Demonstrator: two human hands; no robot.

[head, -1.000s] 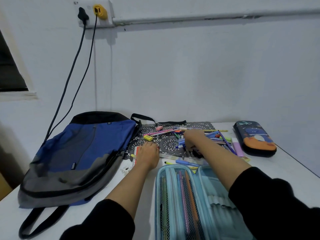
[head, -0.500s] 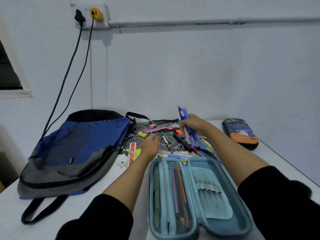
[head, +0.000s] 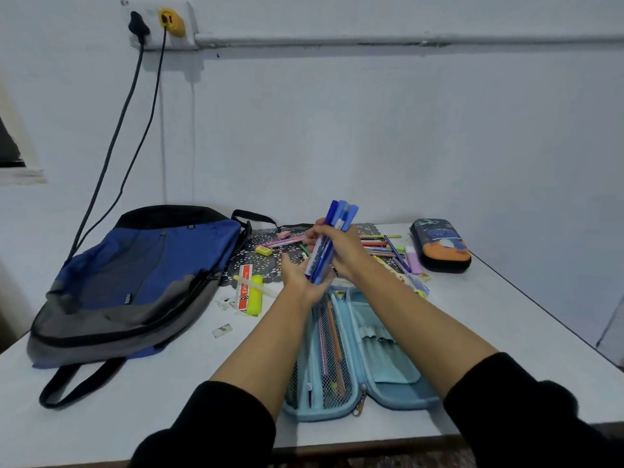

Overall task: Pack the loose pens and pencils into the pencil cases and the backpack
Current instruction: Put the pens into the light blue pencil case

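So the backpack (head: 135, 282) hasn't budged, still flat on the left and zipped as far as anyone can tell. The left hand (head: 299, 276) has come up off the table, fingers loose, palm under the ends of the blue pens (head: 332, 238). The right hand (head: 344, 251), which was digging in the loose pile (head: 381, 246) a second ago, now grips that bunch above the open pencil case (head: 381, 366). Looks like squaring them up before they go in. The dark pencil case (head: 439, 246) is shut, far right. White table (head: 472, 315), lace mat (head: 260, 261), bare wall, a wall socket (head: 162, 25) with two cables.

Two cables (head: 126, 99) hang from the wall socket (head: 152, 11).
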